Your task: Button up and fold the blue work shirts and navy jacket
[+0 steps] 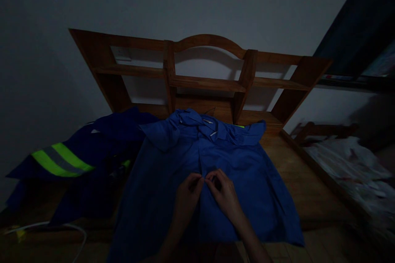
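Note:
A blue collared shirt lies spread front side up, its collar toward the shelves and its lower hem at the near edge. Both hands meet at the front opening, about halfway down. My left hand pinches the shirt's edge on the left of the opening, thumb and forefinger closed. Just beside it, my right hand pinches the other edge with the fingertips nearly touching the left ones. Whether a button sits between the fingers is too dark and small to make out.
Behind the shirt stands a wooden shelf unit against the wall. Dark blue clothing with a yellow-green reflective stripe is heaped on the left. A white cable lies at the lower left. White plastic bags are piled on the right, beyond the wooden tabletop.

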Demonstrator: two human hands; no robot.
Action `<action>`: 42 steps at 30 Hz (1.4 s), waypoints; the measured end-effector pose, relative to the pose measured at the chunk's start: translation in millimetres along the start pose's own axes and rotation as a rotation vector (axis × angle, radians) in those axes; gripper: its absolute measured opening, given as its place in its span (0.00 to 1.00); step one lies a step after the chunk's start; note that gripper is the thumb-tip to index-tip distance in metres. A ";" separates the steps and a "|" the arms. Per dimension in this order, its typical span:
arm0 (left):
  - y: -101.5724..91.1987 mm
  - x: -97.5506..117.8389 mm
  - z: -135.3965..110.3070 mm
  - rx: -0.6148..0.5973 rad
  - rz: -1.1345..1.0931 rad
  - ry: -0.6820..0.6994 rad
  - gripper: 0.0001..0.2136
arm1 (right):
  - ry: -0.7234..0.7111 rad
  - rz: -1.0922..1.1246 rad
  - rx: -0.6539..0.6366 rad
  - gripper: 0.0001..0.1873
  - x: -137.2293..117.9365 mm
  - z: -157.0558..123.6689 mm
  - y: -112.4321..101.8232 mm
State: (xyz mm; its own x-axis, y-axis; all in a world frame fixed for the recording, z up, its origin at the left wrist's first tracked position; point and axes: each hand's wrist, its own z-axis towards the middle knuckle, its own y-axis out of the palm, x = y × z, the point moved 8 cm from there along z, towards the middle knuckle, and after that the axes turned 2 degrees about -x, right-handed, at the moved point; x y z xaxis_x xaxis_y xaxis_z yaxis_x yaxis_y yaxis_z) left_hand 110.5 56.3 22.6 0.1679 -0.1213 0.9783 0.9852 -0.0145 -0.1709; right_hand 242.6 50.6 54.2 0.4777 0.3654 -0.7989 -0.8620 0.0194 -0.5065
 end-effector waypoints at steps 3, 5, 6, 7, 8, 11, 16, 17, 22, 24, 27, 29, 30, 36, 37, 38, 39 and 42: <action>1.0 -1.5 0.4 -0.001 -0.018 -0.007 0.09 | -0.010 -0.010 -0.014 0.03 -0.9 -0.2 2.0; 1.2 -3.4 0.7 0.005 -0.033 -0.009 0.08 | -0.023 -0.017 -0.019 0.03 -2.1 -1.0 3.3; 1.1 -4.6 0.9 0.011 -0.038 -0.011 0.08 | -0.027 -0.022 -0.021 0.03 -2.4 -1.5 3.8; 0.7 -6.0 1.0 0.020 -0.044 -0.014 0.08 | -0.029 -0.027 -0.024 0.03 -2.5 -2.0 4.6; 0.5 -7.4 1.1 0.026 -0.051 -0.018 0.08 | -0.028 -0.032 -0.028 0.03 -2.3 -2.4 5.3; 0.3 -11.1 1.1 0.038 -0.070 -0.040 0.07 | -0.021 -0.049 -0.042 0.03 -0.6 -3.0 7.4; -1.9 -10.2 1.6 0.063 -0.087 -0.040 0.07 | -0.021 -0.055 -0.051 0.04 0.1 -3.0 8.4; -2.4 -10.1 1.8 0.065 -0.088 -0.043 0.07 | -0.021 -0.058 -0.054 0.04 -0.2 -3.1 8.5; -2.9 -12.7 2.7 0.070 -0.094 -0.058 0.08 | -0.020 -0.061 -0.049 0.04 -1.6 -3.4 7.8; -3.1 -15.0 2.9 0.077 -0.107 -0.063 0.08 | -0.021 -0.059 -0.045 0.04 -1.7 -3.4 7.6; -3.2 -17.1 2.8 0.075 -0.140 -0.066 0.09 | -0.031 -0.056 -0.031 0.04 -3.0 -3.8 6.6; -3.5 -16.1 2.5 0.063 -0.131 -0.058 0.09 | -0.038 -0.057 -0.019 0.04 -4.4 -4.3 5.6; -3.5 -15.0 2.2 0.053 -0.117 -0.052 0.09 | -0.038 -0.059 -0.014 0.04 -5.0 -4.4 5.0; -5.5 -12.6 2.0 0.047 -0.070 -0.035 0.09 | -0.037 -0.059 0.006 0.05 -6.0 -4.0 2.5; -5.4 -12.8 2.1 0.047 -0.069 -0.035 0.09 | -0.038 -0.060 0.005 0.05 -5.7 -3.9 2.6; -5.2 -12.8 2.3 0.044 -0.068 -0.033 0.08 | -0.038 -0.060 0.003 0.05 -5.4 -3.9 2.8; -4.8 -12.4 2.4 0.040 -0.066 -0.030 0.08 | -0.038 -0.061 0.002 0.05 -5.0 -4.1 3.0; -5.5 -9.8 2.5 0.049 -0.063 -0.010 0.08 | -0.036 -0.067 0.004 0.05 -4.3 -4.9 3.2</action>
State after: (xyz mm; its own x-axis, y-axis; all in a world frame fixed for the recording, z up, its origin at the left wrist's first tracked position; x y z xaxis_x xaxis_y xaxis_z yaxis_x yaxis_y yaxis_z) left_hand 103.5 60.1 14.3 0.1060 -0.1116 0.9881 0.9943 0.0266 -0.1037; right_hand 238.5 44.6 54.4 0.5282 0.3968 -0.7507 -0.8289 0.0491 -0.5573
